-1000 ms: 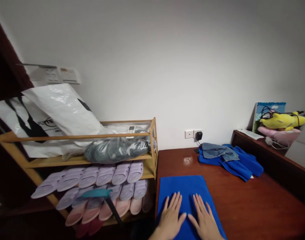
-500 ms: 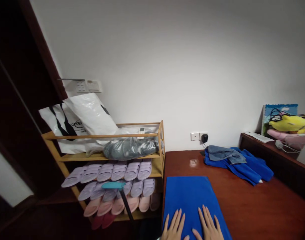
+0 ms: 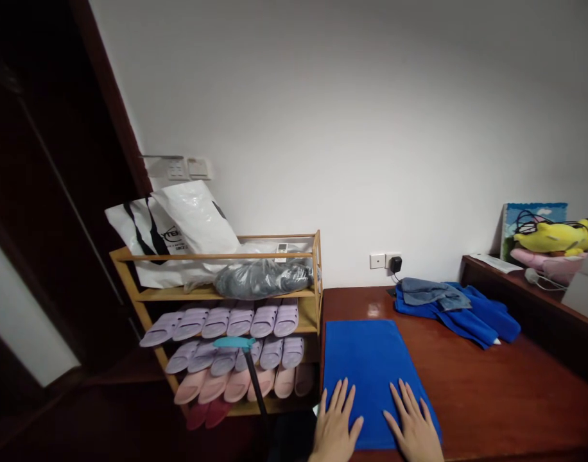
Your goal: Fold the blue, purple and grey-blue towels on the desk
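A blue towel (image 3: 366,359) lies flat as a long rectangle on the reddish-brown table (image 3: 486,398), close to its left edge. My left hand (image 3: 337,420) rests palm down on the towel's near left part, fingers spread. On the near right part lies my right hand (image 3: 412,417), also flat with its fingers apart. Neither hand grips anything. Farther back on the table, a crumpled blue cloth (image 3: 481,321) sits in a heap, with a grey-blue cloth (image 3: 433,294) on top of it.
Left of the table stands a wooden shoe rack (image 3: 318,276) with rows of slippers (image 3: 217,322) and white bags (image 3: 198,215). A black pole with a light-blue head (image 3: 233,343) leans before it. A plug (image 3: 395,264) sits in the wall; a yellow plush toy (image 3: 554,237) lies on the right ledge.
The towel's far edge now appears farther away, and its near edge has come into view between my hands. Both hands stay flat on it. The view has shifted slightly left.
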A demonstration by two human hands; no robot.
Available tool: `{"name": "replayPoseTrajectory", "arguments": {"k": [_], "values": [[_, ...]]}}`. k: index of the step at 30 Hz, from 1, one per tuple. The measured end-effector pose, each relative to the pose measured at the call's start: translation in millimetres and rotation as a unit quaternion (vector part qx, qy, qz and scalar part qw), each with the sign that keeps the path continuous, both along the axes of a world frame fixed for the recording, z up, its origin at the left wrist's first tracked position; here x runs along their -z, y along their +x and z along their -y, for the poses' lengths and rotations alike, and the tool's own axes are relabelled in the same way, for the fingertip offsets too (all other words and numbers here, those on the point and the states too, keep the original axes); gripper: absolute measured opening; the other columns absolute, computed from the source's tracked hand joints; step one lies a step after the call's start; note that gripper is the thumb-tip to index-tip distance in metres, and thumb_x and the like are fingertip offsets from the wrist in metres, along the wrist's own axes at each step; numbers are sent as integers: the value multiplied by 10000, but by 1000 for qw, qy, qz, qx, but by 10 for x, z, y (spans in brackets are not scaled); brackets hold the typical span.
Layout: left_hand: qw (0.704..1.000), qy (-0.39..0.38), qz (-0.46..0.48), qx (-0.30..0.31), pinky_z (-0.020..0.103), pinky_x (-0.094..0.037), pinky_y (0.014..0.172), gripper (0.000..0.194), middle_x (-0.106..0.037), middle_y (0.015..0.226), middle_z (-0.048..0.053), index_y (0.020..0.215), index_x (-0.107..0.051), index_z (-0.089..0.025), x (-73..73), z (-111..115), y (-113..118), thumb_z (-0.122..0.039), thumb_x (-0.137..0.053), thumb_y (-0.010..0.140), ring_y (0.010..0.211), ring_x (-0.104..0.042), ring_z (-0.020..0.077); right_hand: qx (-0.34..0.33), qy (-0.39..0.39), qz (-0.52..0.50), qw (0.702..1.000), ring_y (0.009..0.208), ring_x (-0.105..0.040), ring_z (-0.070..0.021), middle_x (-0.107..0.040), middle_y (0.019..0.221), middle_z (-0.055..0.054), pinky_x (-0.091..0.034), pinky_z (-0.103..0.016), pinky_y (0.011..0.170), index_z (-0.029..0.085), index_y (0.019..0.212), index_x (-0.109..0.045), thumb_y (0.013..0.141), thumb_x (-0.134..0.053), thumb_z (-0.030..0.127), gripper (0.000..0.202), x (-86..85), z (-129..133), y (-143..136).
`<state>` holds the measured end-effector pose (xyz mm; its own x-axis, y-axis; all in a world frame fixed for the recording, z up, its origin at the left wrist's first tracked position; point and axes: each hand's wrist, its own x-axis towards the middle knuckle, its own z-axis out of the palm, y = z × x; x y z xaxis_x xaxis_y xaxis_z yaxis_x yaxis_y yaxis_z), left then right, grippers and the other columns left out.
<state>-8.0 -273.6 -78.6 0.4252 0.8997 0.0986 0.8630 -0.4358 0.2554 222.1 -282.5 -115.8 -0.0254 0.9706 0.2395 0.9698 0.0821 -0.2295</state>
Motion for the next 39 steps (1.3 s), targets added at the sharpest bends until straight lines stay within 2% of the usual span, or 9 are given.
{"name": "replayPoseTrajectory", "arguments": {"k": [3, 6, 10, 13, 15, 19, 24, 31, 39], "values": [[1000, -16, 0, 12, 545, -195, 1119, 582, -111, 1519, -41, 1431, -26, -367, 78, -28, -129, -512, -282, 929, 1392, -176, 268, 29, -22, 2, 999, 1346, -290, -267, -309, 1464, -15, -302, -508, 1072, 307, 1391, -338, 823, -271, 691, 689, 183, 44, 152], [1000, -19, -9, 16, 547, -216, 1111, 592, -118, 1517, -36, 1432, -37, -366, 78, -143, -182, -518, -299, 923, 1388, -188, 278, 33, -20, -4, 999, 1338, -308, -276, -314, 1459, -16, -314, -516, 1062, 310, 1382, -354, 815, -295, 695, 688, 208, -59, 201], [1000, 4, -15, 5, 538, -178, 1127, 583, -118, 1525, -46, 1438, -60, -360, -69, -377, -171, -550, -255, 923, 1400, -148, 250, -4, -10, -17, 1000, 1365, -252, -243, -261, 1485, -7, -245, -502, 1100, 302, 1407, -289, 852, -263, 657, 659, 24, -329, 156], [999, 11, -21, -21, 532, -125, 1139, 578, -158, 1526, -28, 1441, -134, -349, -181, -539, -124, -565, -253, 918, 1404, -128, 236, -1, -26, -18, 1000, 1377, -219, -228, -247, 1493, -31, -208, -499, 1113, 264, 1417, -274, 860, -227, 657, 683, -140, -529, 79], [999, 18, -23, -46, 534, -112, 1139, 593, -143, 1530, -14, 1445, -136, -337, -194, -577, -92, -552, -291, 914, 1405, -108, 244, 7, -26, -17, 999, 1380, -208, -229, -230, 1499, -44, -208, -497, 1113, 246, 1420, -274, 861, -220, 658, 696, -181, -592, 22], [999, 25, -3, -43, 523, -166, 1133, 647, -46, 1537, -27, 1445, -11, -342, -69, -463, -88, -510, -340, 913, 1406, -88, 252, -1, -15, -17, 1000, 1378, -216, -244, -234, 1496, -9, -267, -509, 1085, 304, 1414, -281, 870, -238, 633, 638, -47, -525, -2], [1000, 8, 8, -7, 527, -159, 1138, 599, -62, 1532, -56, 1441, -35, -380, 37, -399, -140, -548, -280, 920, 1406, -112, 246, -15, -4, 8, 1000, 1377, -221, -243, -241, 1496, 1, -240, -512, 1098, 314, 1418, -261, 860, -252, 648, 651, 130, -521, 108], [1000, -3, -7, -29, 526, -133, 1137, 571, -107, 1538, -38, 1449, -112, -347, -31, -875, -95, -558, -212, 927, 1409, -90, 236, -1, -23, 17, 1000, 1390, -183, -206, -229, 1507, -19, -198, -481, 1118, 277, 1427, -248, 862, -207, 659, 683, 19, -969, 80], [999, 7, -27, -40, 518, -130, 1137, 565, -141, 1541, -20, 1453, -146, -325, 15, -1306, -104, -546, -175, 934, 1411, -85, 230, 2, -35, 4, 999, 1393, -178, -202, -221, 1512, -26, -180, -476, 1118, 276, 1425, -257, 856, -190, 670, 695, -1, -1382, 62]]}}
